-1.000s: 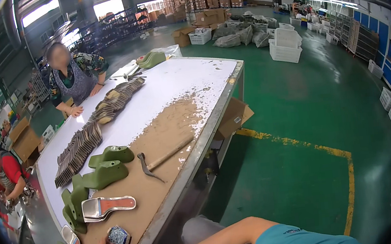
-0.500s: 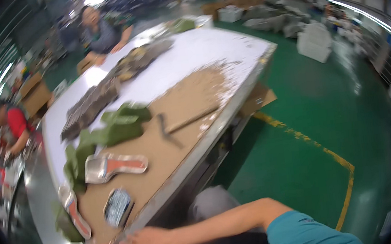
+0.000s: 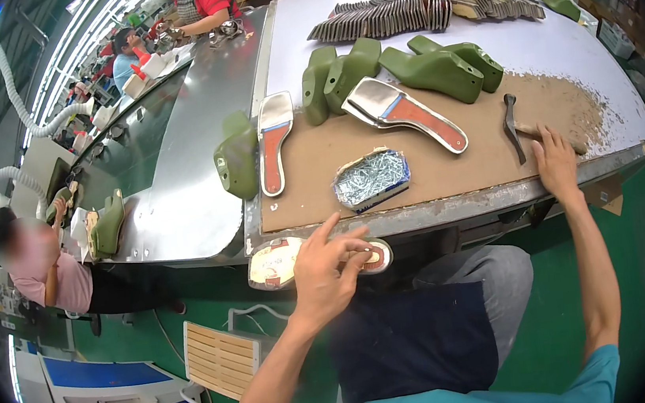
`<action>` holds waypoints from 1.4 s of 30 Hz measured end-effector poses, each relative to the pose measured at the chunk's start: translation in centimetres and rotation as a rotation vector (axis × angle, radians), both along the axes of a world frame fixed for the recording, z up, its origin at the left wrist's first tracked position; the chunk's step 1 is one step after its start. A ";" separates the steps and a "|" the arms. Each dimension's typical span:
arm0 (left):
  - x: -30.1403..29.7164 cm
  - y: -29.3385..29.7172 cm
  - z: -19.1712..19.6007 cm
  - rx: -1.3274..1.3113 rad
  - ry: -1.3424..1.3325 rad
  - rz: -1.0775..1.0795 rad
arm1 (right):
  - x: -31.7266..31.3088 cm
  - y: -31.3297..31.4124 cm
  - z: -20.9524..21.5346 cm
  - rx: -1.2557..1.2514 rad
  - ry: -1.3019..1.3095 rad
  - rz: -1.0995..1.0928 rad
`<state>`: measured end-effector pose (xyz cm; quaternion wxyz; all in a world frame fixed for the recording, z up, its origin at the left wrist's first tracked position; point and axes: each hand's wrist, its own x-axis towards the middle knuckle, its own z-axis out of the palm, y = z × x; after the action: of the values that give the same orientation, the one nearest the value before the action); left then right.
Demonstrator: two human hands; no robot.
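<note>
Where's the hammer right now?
In the head view the hammer lies at the right on the brown board, just beyond the right hand, whose fingertips reach its handle; the green shoe lasts sit behind it.

Counting across the bench now: five green shoe lasts point(image 3: 435, 69) standing by the brown board, a sixth green last point(image 3: 238, 159) on the metal sheet, a seventh point(image 3: 108, 224) down at the far left edge. Three insole plates: one red-and-silver point(image 3: 275, 151), a second point(image 3: 406, 112), a third point(image 3: 274, 263) under the left hand point(image 3: 326, 269). One box of nails point(image 3: 372, 179). One hammer point(image 3: 513, 128) by the right hand point(image 3: 555, 163). One row of grey sole pieces point(image 3: 397, 14).
</note>
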<state>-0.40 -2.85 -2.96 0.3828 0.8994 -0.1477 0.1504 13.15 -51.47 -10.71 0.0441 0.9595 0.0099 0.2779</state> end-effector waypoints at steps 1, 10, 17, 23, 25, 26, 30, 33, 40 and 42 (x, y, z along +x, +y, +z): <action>-0.2 0.0 0.5 0.132 -0.059 -0.018 | 0.4 -0.6 -0.6 0.005 0.044 0.033; -0.1 0.7 0.3 0.055 0.040 -0.048 | -0.2 -1.5 3.2 0.234 0.235 0.176; -0.4 1.1 0.1 0.139 -0.022 -0.051 | -11.7 14.0 11.2 1.668 0.154 0.243; -0.3 0.8 -0.4 0.123 -0.072 -0.053 | -18.3 16.5 12.2 1.307 0.660 0.494; -0.4 0.7 -0.6 0.119 -0.102 -0.032 | -18.0 17.2 12.8 1.072 0.469 0.732; -0.5 0.8 -0.7 0.118 -0.118 -0.021 | -17.8 17.7 13.5 1.005 0.401 0.818; -0.7 0.9 -0.7 0.115 -0.104 -0.013 | -17.3 20.2 14.7 0.916 0.244 1.041; -0.5 0.8 -0.5 0.116 -0.091 -0.015 | -17.0 21.7 14.3 0.662 0.631 0.856; 0.0 2.9 1.6 0.311 0.027 -0.172 | -17.4 20.7 13.6 1.143 0.475 0.817; 0.4 3.4 2.0 0.455 0.048 -0.192 | -18.1 19.7 13.1 1.329 0.573 0.771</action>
<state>0.02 0.60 -0.98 0.1866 0.9476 -0.2535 0.0546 -5.00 -31.78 2.44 -0.6365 0.7484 0.1832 -0.0343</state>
